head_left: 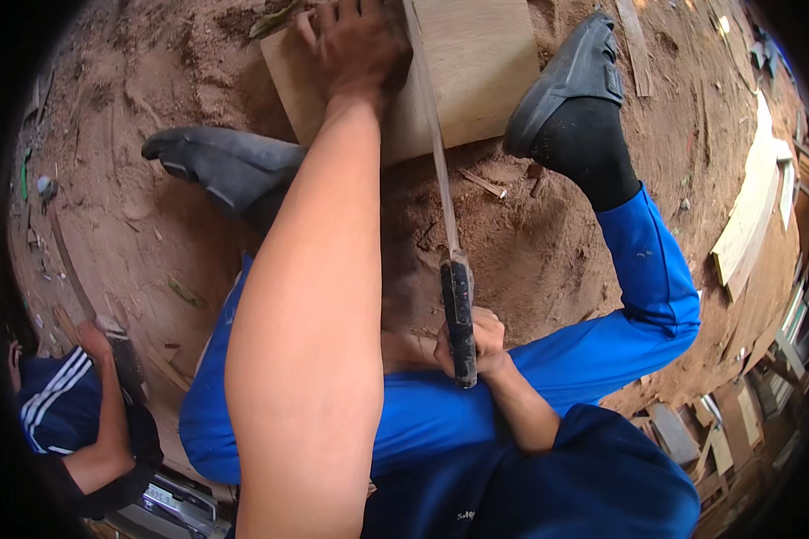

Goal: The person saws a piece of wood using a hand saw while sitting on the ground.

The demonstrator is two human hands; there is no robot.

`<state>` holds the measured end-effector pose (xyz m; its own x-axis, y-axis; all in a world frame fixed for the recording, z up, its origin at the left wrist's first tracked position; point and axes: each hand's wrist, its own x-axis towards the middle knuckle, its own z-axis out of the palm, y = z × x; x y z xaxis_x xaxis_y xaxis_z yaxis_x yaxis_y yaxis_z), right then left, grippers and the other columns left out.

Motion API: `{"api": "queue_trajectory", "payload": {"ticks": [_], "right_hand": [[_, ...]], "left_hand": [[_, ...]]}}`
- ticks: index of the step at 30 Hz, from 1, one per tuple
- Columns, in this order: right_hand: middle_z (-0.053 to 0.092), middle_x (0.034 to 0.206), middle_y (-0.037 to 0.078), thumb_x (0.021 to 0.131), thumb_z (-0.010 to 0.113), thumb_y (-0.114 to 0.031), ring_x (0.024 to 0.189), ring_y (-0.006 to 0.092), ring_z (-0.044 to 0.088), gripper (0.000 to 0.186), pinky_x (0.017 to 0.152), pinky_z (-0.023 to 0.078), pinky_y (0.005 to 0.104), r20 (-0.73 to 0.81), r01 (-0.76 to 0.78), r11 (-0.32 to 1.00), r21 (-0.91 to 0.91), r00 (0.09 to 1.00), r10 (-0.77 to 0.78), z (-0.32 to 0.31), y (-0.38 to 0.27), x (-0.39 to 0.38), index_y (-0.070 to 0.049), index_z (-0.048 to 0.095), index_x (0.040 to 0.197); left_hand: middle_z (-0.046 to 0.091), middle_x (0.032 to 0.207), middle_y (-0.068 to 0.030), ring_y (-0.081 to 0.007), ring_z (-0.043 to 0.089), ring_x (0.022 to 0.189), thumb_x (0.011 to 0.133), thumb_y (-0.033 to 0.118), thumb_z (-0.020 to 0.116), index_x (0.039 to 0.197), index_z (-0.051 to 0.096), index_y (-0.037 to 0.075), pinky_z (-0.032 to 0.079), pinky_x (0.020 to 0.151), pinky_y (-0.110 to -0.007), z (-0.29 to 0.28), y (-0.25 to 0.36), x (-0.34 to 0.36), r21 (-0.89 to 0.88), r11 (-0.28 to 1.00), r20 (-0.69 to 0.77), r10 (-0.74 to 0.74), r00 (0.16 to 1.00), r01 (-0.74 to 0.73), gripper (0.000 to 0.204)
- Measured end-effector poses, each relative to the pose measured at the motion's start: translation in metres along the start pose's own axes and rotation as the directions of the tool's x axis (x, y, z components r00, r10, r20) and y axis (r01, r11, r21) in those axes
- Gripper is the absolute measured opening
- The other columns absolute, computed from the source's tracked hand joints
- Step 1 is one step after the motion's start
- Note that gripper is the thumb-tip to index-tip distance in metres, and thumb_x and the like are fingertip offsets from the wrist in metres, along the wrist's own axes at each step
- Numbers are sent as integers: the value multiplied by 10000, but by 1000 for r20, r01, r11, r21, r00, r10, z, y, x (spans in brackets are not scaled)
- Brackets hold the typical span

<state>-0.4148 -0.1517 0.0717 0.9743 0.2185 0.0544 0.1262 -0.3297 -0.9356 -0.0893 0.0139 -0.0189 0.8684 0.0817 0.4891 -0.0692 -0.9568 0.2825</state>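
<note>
My right hand (478, 343) is closed around the black handle (458, 314) of a handsaw. The narrow saw blade (437, 144) runs away from me, seen nearly edge-on, and lies across a pale wooden board (476, 63). Flat on the left part of that board presses my left hand (355, 49), its fingers apart and partly cut off by the upper edge. The blade passes just right of this hand, without visible contact. My bare left forearm hides part of the board's near edge. Where the teeth meet the wood cannot be made out.
My dark shoes (571, 85) flank the board on reddish, sawdust-strewn ground (126, 171). At left, another person's hand (94, 341) holds a saw-like blade (70, 260). Wooden planks (753, 207) lie at right, and scrap wood (724, 431) is heaped at lower right.
</note>
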Motion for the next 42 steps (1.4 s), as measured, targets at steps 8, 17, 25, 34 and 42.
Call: {"api": "queue_trajectory", "payload": {"ticks": [8, 17, 25, 34, 42], "right_hand": [[562, 651, 71, 639, 708, 46, 524, 255, 578, 181, 487, 444, 341, -70, -71, 997, 31, 995, 73, -7, -19, 2, -47, 601, 751], [609, 685, 116, 686, 717, 19, 521, 277, 594, 180, 484, 453, 356, 23, -188, 974, 124, 982, 187, -62, -86, -57, 30, 653, 854], [566, 614, 84, 677, 692, 37, 463, 241, 553, 139, 446, 414, 342, 77, -248, 950, 190, 968, 237, -102, -128, -95, -1, 624, 793], [577, 599, 72, 648, 690, 31, 456, 231, 572, 152, 452, 439, 328, 74, -252, 946, 205, 968, 241, -106, -137, -122, -56, 569, 676], [590, 596, 78, 664, 679, 30, 474, 244, 608, 103, 450, 448, 338, -77, -150, 976, 159, 983, 164, -80, -127, -132, -34, 604, 691]], "left_hand": [[614, 1200, -77, -308, 528, 1208, 936, 270, 538, 1229, 620, 173, 263, 1111, -561, 10, -12, -5, 12, 995, 196, 92, 976, -96, 320], [661, 1201, -87, -304, 548, 1222, 982, 311, 464, 1242, 637, 181, 269, 1120, -540, 10, -11, -3, 19, 997, 101, 73, 992, -75, 339], [682, 1147, -131, -320, 582, 1165, 980, 329, 461, 1147, 662, 135, 251, 1124, -533, 7, 0, 1, -7, 999, 106, 43, 993, -43, 325], [654, 1267, -103, -323, 556, 1220, 999, 404, 449, 1182, 674, 161, 324, 1074, -536, 23, -21, 5, 106, 989, 117, 89, 989, -101, 378], [660, 1278, -119, -336, 562, 1237, 1035, 410, 416, 1274, 641, 185, 349, 1088, -536, 7, -24, 12, 14, 993, 308, 109, 945, -119, 398]]}}
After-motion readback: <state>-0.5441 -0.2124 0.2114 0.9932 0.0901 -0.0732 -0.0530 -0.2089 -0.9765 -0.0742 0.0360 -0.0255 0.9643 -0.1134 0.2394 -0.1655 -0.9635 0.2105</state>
